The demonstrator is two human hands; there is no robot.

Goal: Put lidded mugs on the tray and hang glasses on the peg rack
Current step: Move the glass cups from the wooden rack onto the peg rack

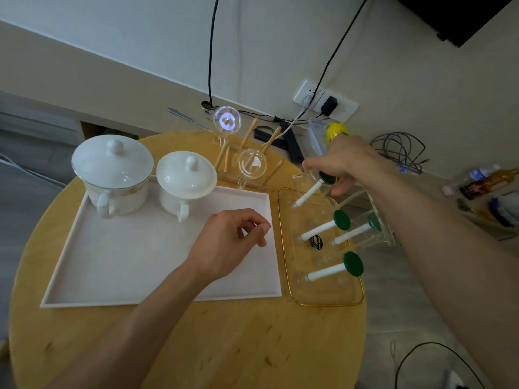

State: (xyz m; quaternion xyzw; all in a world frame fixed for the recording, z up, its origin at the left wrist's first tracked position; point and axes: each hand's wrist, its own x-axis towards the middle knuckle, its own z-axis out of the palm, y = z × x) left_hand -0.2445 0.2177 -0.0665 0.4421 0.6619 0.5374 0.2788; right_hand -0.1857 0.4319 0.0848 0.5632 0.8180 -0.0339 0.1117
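Mugs first: both white lidded ceramic mugs [112, 175] already stand at the far end of your flat white tray [112, 276] on the round wooden desk [238, 346]. Your left hand [227, 242] hovers there, loosely curled, empty. Further off, your right hand [341, 161] closes on what looks like a clear glass [302, 179] over the green-capped peg rack [323, 293].
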